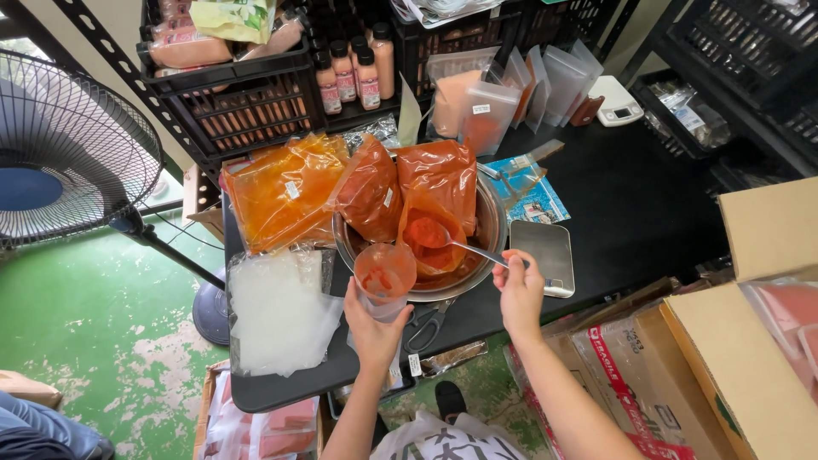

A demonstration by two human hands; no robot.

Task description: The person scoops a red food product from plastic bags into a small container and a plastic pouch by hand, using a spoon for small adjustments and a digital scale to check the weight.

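While our left hand point(372, 328) grips a small pouch point(384, 277) at the table's point(630, 204) near edge, just beside the steel bowl point(490, 230), our right hand point(520, 290) is closed on a spoon point(452, 241) heaped with red powder over the bowl; open room only on the table's right half; three big orange bags point(285, 192) lean behind and into the bowl; one scale point(550, 255) just beside the right hand; scissors point(430, 324) under the bowl's rim; clear bag stack point(277, 311) left; fan point(60, 153) stands well off left; cartons point(682, 375) crowd the right.
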